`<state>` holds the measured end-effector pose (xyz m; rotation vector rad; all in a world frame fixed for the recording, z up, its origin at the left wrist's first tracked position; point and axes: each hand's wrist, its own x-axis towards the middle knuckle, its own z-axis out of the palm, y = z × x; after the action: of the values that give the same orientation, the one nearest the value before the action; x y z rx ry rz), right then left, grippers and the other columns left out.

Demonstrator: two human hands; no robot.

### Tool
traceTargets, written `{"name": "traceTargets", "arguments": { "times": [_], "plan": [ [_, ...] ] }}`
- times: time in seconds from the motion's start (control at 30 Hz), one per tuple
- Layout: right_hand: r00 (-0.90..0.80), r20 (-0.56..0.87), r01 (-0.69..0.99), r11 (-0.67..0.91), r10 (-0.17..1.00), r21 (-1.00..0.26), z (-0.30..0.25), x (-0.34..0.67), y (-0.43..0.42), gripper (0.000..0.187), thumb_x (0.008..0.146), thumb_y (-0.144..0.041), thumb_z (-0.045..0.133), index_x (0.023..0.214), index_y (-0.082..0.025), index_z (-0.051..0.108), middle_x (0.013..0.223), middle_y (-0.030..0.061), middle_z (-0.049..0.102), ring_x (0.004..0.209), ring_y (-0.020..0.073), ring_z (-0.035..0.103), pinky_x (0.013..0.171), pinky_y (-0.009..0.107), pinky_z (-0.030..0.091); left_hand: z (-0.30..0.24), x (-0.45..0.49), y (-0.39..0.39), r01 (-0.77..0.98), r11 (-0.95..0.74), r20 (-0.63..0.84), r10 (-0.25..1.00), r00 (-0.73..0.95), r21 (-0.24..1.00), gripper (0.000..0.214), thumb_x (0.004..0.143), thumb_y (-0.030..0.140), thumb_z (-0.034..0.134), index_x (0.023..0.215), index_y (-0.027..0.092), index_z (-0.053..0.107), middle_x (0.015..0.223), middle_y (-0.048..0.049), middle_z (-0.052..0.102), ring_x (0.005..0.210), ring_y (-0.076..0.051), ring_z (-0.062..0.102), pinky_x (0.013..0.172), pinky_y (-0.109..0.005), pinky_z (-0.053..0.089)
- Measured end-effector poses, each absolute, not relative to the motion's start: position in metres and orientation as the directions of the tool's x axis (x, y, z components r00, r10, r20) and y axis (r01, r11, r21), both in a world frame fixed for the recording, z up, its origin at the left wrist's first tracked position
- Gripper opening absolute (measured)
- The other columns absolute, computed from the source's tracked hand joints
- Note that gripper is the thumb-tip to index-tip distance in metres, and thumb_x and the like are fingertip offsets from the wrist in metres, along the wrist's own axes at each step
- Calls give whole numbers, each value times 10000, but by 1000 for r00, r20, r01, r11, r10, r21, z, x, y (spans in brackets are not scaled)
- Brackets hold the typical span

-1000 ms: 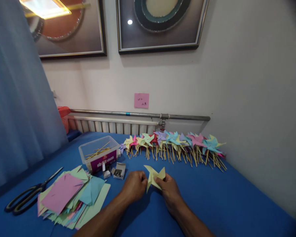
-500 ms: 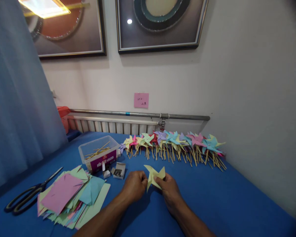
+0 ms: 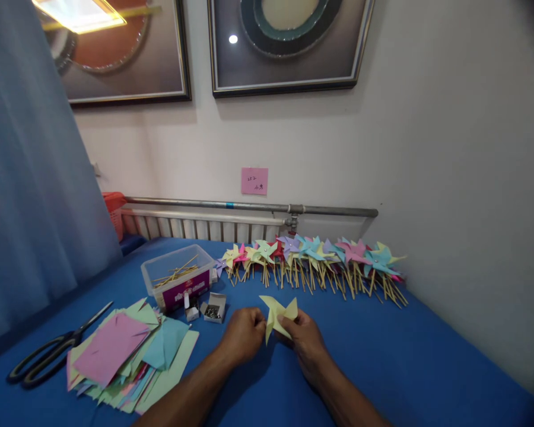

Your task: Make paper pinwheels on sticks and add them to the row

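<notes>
Both my hands meet low in the middle of the blue table (image 3: 427,356) around a yellow paper pinwheel (image 3: 276,311). My left hand (image 3: 244,333) is closed, its fingertips pinched at the pinwheel's left side. My right hand (image 3: 303,338) grips its folded blades from the right. The pinwheel stands up between the fingers, its points sticking upward. What the fingertips press at the centre is hidden.
A row of finished coloured pinwheels on sticks (image 3: 315,261) lies along the wall. A clear box of wooden sticks (image 3: 178,276), small boxes of pins (image 3: 213,308), a pile of coloured paper squares (image 3: 124,353) and black scissors (image 3: 48,353) sit to the left.
</notes>
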<state>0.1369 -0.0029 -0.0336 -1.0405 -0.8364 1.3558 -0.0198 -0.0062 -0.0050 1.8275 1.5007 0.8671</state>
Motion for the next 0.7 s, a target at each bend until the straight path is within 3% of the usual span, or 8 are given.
{"name": "traceTargets", "arguments": {
  "times": [0.17, 0.5, 0.7],
  "plan": [
    [101, -109, -336, -69, 989, -939, -32, 143, 1, 336, 573, -319, 859, 840, -179, 710, 722, 26, 747, 610, 197, 682, 575, 286, 545, -6, -23, -5, 525, -140, 24, 975, 222, 839, 165, 773, 162, 514, 740, 150, 675, 644, 6, 634, 608, -128, 530, 561, -233, 318],
    [150, -89, -332, -34, 985, -943, -22, 154, 4, 337, 573, -290, 860, 848, -175, 703, 684, 5, 720, 585, 174, 651, 571, 284, 541, 1, -32, -7, 693, -259, 124, 963, 241, 673, 141, 766, 188, 576, 758, 169, 715, 773, -34, 697, 730, -167, 584, 641, -261, 316],
    [208, -83, -402, 8, 975, -915, -17, 153, 4, 405, 628, -482, 851, 814, -180, 657, 731, 19, 720, 609, 167, 669, 578, 284, 543, -10, -31, 3, 476, -78, 1, 987, 159, 876, 118, 758, 246, 595, 700, 159, 650, 585, 13, 573, 547, -123, 466, 536, -244, 294]
  ]
}}
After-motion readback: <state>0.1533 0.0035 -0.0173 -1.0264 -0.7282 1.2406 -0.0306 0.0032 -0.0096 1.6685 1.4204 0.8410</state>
